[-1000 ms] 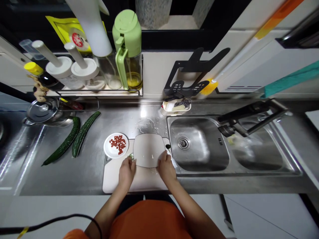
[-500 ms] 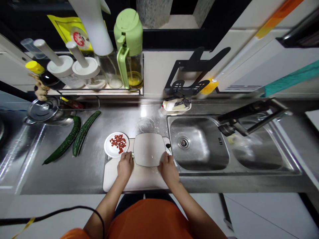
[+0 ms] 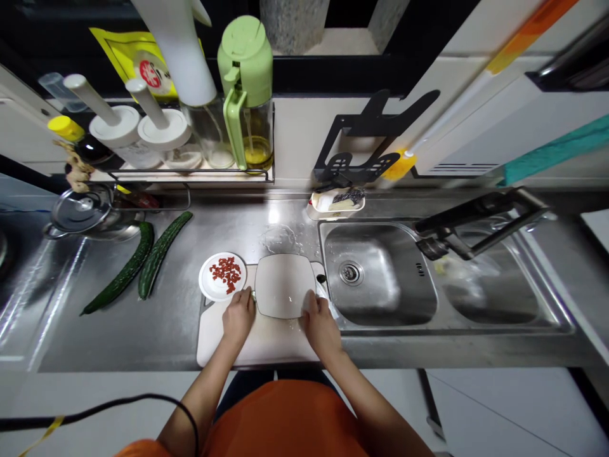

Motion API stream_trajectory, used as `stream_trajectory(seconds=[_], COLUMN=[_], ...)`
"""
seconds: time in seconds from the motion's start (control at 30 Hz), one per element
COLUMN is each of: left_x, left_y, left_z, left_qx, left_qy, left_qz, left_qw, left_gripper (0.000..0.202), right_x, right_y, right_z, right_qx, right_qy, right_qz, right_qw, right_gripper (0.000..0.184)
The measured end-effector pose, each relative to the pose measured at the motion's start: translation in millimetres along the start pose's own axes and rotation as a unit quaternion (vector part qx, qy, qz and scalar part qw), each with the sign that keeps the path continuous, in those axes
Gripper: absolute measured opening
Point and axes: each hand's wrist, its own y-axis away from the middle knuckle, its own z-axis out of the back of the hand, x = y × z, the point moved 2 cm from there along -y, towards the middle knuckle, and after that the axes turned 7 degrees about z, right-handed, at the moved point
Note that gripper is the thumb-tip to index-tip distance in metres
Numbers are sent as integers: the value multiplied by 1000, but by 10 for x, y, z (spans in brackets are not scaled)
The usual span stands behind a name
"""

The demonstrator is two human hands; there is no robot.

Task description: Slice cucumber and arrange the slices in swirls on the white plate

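Note:
A square white plate [image 3: 284, 285] with rounded corners sits over the cutting board [image 3: 214, 336]. My right hand [image 3: 322, 322] grips its lower right edge, with fingertips on the rim. Close beside the left edge is my left hand [image 3: 238, 316], its fingers closed around a small pale-green bit that I cannot make out. Just above that hand, a round white plate [image 3: 205, 285] overlaps the board's top left corner and holds small red diced pieces [image 3: 226, 271]. Something white and crumpled [image 3: 328, 301] shows behind my right hand, partly hidden.
Two green cucumbers [image 3: 162, 254] lie on the steel counter at left, near a lidded pot [image 3: 80, 209]. A double sink [image 3: 385, 273] with a faucet [image 3: 476, 222] is at right. Behind stand a sponge holder [image 3: 337, 204] and a rack with an oil bottle [image 3: 247, 95].
My right hand has shifted slightly left and inward on the plate's edge. The left hand and the plate have barely moved.

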Motion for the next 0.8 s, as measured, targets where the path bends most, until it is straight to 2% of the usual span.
stream_trajectory(seconds=[0.3,0.47,0.53,0.63,0.7,0.8], left_x=[-9,18,63,154,188,156], left_y=[-8,-25,-24,-16,-13,-20], left_z=[17,56,91,152,201,283], left_qx=[-1,-5,0,28,51,86], left_qy=[38,111,151,202,235,277], left_qz=[-27,-23,-21,17,37,32], left_qw=[999,994,988,979,970,957], left_gripper=[29,24,20,16,17,19], right_x=[26,36,63,148,241,416], right_y=[9,7,-6,-47,-88,-163], right_z=[19,42,56,70,78,108], right_qx=[14,13,0,-13,-18,-36], right_qy=[-5,-36,-62,-115,-151,-206], right_qz=[5,17,38,84,126,197], right_qw=[1000,999,997,990,980,958], right_gripper=[51,48,46,40,35,32])
